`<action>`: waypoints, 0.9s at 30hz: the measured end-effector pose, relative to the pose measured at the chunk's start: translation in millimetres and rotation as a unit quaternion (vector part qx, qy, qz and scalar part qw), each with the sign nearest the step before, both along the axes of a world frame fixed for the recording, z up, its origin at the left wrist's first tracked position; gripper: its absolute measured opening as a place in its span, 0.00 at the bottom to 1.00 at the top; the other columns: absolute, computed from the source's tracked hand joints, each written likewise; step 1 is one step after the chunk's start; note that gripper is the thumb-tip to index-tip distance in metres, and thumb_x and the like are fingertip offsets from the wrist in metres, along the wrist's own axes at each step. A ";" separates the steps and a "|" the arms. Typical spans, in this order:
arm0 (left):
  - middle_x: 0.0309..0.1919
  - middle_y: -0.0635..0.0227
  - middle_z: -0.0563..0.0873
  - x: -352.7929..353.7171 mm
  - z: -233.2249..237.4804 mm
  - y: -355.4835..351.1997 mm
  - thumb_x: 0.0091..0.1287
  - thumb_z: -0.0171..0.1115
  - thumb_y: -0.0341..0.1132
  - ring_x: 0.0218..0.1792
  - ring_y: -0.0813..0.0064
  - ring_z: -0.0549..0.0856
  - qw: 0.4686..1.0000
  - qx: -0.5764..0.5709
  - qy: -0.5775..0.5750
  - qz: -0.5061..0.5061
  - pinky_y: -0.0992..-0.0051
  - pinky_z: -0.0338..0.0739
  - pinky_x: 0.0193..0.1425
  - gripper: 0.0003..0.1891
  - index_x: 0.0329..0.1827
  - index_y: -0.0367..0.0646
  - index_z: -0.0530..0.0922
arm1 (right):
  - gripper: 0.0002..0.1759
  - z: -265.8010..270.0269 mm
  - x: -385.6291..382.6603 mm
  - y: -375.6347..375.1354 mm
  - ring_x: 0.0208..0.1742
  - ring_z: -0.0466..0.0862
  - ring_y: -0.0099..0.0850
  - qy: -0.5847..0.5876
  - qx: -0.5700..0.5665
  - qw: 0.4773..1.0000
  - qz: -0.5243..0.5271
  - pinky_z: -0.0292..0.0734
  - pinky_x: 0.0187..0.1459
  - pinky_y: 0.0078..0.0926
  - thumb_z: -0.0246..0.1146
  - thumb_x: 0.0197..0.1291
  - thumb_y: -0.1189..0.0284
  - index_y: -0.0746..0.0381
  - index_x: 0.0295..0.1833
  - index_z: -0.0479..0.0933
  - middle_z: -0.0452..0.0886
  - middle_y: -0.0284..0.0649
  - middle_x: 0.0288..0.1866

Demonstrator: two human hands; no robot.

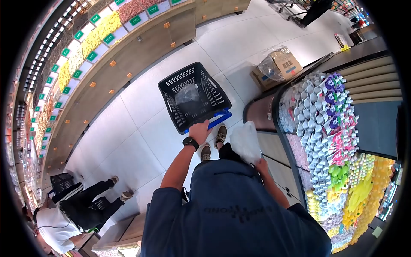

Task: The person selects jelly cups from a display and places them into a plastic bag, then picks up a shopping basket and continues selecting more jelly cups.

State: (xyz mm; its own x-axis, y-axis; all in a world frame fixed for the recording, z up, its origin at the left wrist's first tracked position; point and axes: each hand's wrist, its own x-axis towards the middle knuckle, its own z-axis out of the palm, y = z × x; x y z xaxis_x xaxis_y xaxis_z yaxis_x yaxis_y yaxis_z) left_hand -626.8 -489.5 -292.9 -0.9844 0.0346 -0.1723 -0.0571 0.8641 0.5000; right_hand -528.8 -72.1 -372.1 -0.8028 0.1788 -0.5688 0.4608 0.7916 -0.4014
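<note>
My left hand (199, 132), with a black watch at its wrist, is wrapped round the blue handle (220, 118) of a black shopping basket (166, 105). The basket is in front of my feet, and a clear plastic bag (187, 94) lies inside it. Whether that bag contains anything is hard to make out. Low at my right side, my right hand (260, 166) grips a translucent white plastic bag (247, 141), which hangs beside the display counter. The fingers of this hand are partly hidden.
Bulk bins (100, 32) with green price tags line the left. On the right stands a counter (278, 124) heaped with packaged snacks. Cardboard boxes (284, 62) sit on the floor beyond it. A person in a white top (53, 222) is at lower left; another person's leg (314, 13) shows near a cart.
</note>
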 end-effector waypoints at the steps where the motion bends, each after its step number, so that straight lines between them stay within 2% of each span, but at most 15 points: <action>1: 0.28 0.55 0.85 -8.8 3.1 -2.3 0.66 0.63 0.47 0.34 0.49 0.86 1.000 -0.006 -0.009 0.012 0.52 0.79 0.37 0.15 0.41 0.44 0.76 | 0.21 -13.1 -10.7 8.4 0.43 0.85 0.54 0.014 0.026 0.999 0.038 0.78 0.44 0.51 0.60 0.60 0.58 0.67 0.41 0.81 0.85 0.58 0.38; 2: 0.28 0.55 0.85 -18.0 4.9 -4.5 0.66 0.63 0.47 0.34 0.49 0.86 1.000 -0.016 -0.004 0.016 0.52 0.79 0.37 0.15 0.41 0.44 0.76 | 0.21 -22.4 -25.6 14.5 0.43 0.85 0.54 0.020 0.017 0.999 0.042 0.78 0.44 0.51 0.60 0.60 0.58 0.67 0.41 0.81 0.85 0.58 0.38; 4: 0.35 0.54 0.85 -29.5 -1.9 -8.9 0.63 0.65 0.45 0.38 0.50 0.86 0.999 -0.009 -0.023 0.042 0.54 0.81 0.40 0.14 0.42 0.43 0.78 | 0.21 -39.3 -51.5 22.8 0.45 0.84 0.57 0.023 0.024 0.998 0.058 0.77 0.44 0.53 0.59 0.60 0.58 0.67 0.41 0.81 0.84 0.60 0.39; 5: 0.39 0.54 0.84 -36.6 -11.1 -12.4 0.61 0.65 0.43 0.40 0.49 0.85 0.998 -0.022 -0.025 0.047 0.54 0.81 0.42 0.14 0.40 0.43 0.80 | 0.16 -51.9 -66.7 26.9 0.39 0.87 0.50 0.030 0.026 0.998 0.048 0.79 0.41 0.48 0.61 0.55 0.66 0.68 0.41 0.82 0.85 0.56 0.35; 6: 0.39 0.54 0.84 -45.0 -16.5 -16.2 0.61 0.65 0.43 0.40 0.49 0.85 0.998 -0.027 -0.022 0.050 0.54 0.81 0.42 0.14 0.40 0.43 0.80 | 0.16 -35.7 -87.1 18.6 0.39 0.87 0.50 0.033 0.021 0.998 0.051 0.79 0.41 0.48 0.61 0.55 0.66 0.68 0.41 0.82 0.85 0.56 0.35; 8: 0.43 0.54 0.83 -60.5 -19.1 -21.1 0.60 0.65 0.43 0.41 0.48 0.86 0.997 -0.036 -0.035 0.064 0.54 0.81 0.44 0.13 0.40 0.43 0.81 | 0.16 -11.4 -122.3 13.1 0.32 0.87 0.45 0.017 -0.055 0.998 0.006 0.78 0.35 0.44 0.61 0.57 0.65 0.68 0.40 0.82 0.85 0.53 0.32; 9: 0.40 0.54 0.85 -68.7 -16.3 -20.9 0.60 0.65 0.43 0.41 0.49 0.86 0.994 -0.046 -0.054 0.082 0.54 0.81 0.45 0.13 0.41 0.44 0.82 | 0.16 -13.9 -137.3 12.1 0.26 0.84 0.39 0.026 -0.072 0.997 -0.003 0.77 0.29 0.39 0.61 0.59 0.64 0.67 0.41 0.82 0.84 0.49 0.30; 10: 0.40 0.54 0.85 -77.1 -13.0 -22.6 0.60 0.65 0.43 0.41 0.49 0.86 0.994 -0.047 -0.051 0.083 0.54 0.81 0.45 0.13 0.41 0.44 0.82 | 0.16 -10.9 -151.9 12.4 0.26 0.84 0.39 0.029 -0.073 0.997 -0.002 0.77 0.29 0.39 0.61 0.59 0.64 0.67 0.41 0.82 0.84 0.49 0.30; 12: 0.37 0.54 0.87 -90.2 -5.9 -27.2 0.60 0.64 0.43 0.41 0.50 0.86 0.989 -0.045 -0.092 0.108 0.54 0.81 0.45 0.14 0.41 0.43 0.82 | 0.16 -7.1 -180.2 10.4 0.32 0.87 0.42 0.012 -0.094 0.995 0.018 0.81 0.36 0.41 0.61 0.59 0.66 0.68 0.45 0.80 0.85 0.52 0.34; 14: 0.37 0.54 0.88 -102.1 -1.6 -30.8 0.61 0.63 0.44 0.42 0.51 0.87 0.986 -0.053 -0.094 0.129 0.53 0.81 0.46 0.14 0.42 0.44 0.82 | 0.16 -8.3 -197.2 3.1 0.32 0.87 0.41 0.038 -0.107 0.993 -0.007 0.80 0.35 0.39 0.61 0.58 0.66 0.67 0.45 0.81 0.85 0.50 0.33; 20: 0.38 0.52 0.88 -140.9 -4.5 -56.3 0.62 0.63 0.44 0.43 0.49 0.86 0.980 -0.046 -0.104 0.161 0.51 0.81 0.47 0.15 0.42 0.42 0.82 | 0.16 -15.6 -233.8 -26.7 0.26 0.83 0.34 -0.052 -0.155 0.985 -0.048 0.77 0.30 0.35 0.60 0.59 0.65 0.66 0.43 0.82 0.84 0.44 0.28; 22: 0.36 0.51 0.87 -155.2 -9.7 -64.9 0.61 0.63 0.44 0.41 0.48 0.87 0.979 -0.047 -0.093 0.174 0.51 0.81 0.47 0.14 0.40 0.42 0.81 | 0.14 -19.7 -240.9 -39.1 0.22 0.80 0.29 0.008 -0.164 0.986 -0.004 0.72 0.23 0.31 0.62 0.61 0.64 0.65 0.36 0.80 0.81 0.43 0.25; 24: 0.35 0.50 0.87 -170.1 -4.6 -73.8 0.61 0.63 0.44 0.40 0.48 0.87 0.975 -0.030 -0.095 0.201 0.51 0.81 0.46 0.14 0.38 0.42 0.81 | 0.15 -50.5 -255.9 -36.1 0.22 0.80 0.30 -0.051 -0.218 0.975 0.000 0.74 0.25 0.32 0.61 0.60 0.63 0.66 0.37 0.80 0.81 0.42 0.24; 26: 0.34 0.51 0.87 -184.4 -12.7 -85.1 0.60 0.64 0.44 0.39 0.48 0.86 0.971 -0.014 -0.098 0.220 0.52 0.81 0.45 0.13 0.36 0.43 0.81 | 0.15 -34.5 -283.8 -47.9 0.23 0.81 0.31 -0.086 -0.252 0.964 0.006 0.76 0.27 0.34 0.62 0.58 0.62 0.66 0.37 0.81 0.82 0.42 0.24; 27: 0.32 0.51 0.87 -191.9 -17.7 -92.8 0.60 0.64 0.46 0.39 0.47 0.86 0.969 0.017 -0.100 0.224 0.52 0.80 0.45 0.14 0.33 0.43 0.81 | 0.16 -31.7 -300.4 -54.3 0.23 0.82 0.32 -0.082 -0.190 0.977 0.048 0.77 0.28 0.35 0.63 0.57 0.62 0.66 0.37 0.81 0.82 0.43 0.24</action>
